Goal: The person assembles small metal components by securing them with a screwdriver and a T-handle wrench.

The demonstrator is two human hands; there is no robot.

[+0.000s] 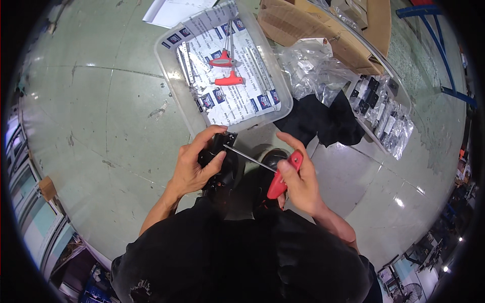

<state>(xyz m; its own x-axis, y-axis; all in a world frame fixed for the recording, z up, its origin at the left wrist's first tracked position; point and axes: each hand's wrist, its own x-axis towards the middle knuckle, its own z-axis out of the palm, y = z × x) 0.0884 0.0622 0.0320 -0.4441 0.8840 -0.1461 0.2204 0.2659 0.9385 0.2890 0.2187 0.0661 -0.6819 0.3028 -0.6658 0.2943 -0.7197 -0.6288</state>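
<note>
Between thumb and fingers, my left hand (193,164) grips a small black metal part (230,138) with holes in its face, held above my dark shoe. My right hand (301,184) is wrapped round the red handle of a T-handle hex key (284,178), index finger raised off it. The key's thin steel shaft slants up and left, its tip touching or very near the black part; the exact contact is too small to tell. Beyond my hands stands a clear plastic bin (177,98), with two more red T-handle tools (230,79) on its printed paper lining.
Metal strips (186,63) lie along the bin's left side. To the right are a black cloth (323,120), clear plastic bags (308,68), a cardboard box (303,28) and a tray of bagged black and silver parts (384,111). A blue metal frame (434,45) stands far right.
</note>
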